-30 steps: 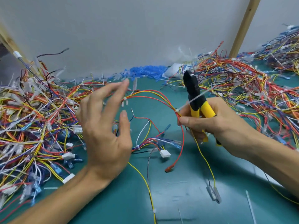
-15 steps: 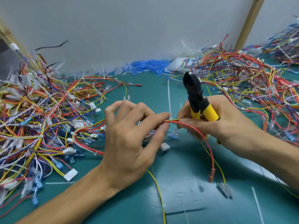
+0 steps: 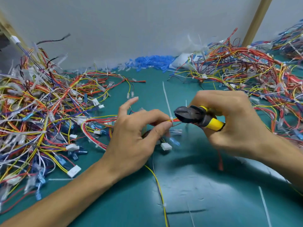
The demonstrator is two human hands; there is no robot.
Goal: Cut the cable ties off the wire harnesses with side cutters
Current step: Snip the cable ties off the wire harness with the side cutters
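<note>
Over a smooth teal mat, a left hand pinches a thin red-and-yellow wire harness between thumb and fingertip, index finger raised. The right hand curls round the yellow-sleeved handles of the side cutters, whose dull black head sits just beside a stiff white cable tie standing up from the bundle. Tangled wire heaps flank both sides; blue sleeves line the wall. Half a second earlier the cutters pointed upward; now they lie sideways toward the tie.

Left hand pinches harness beside cable tie; right hand grips cutters, nose at tie.
</note>
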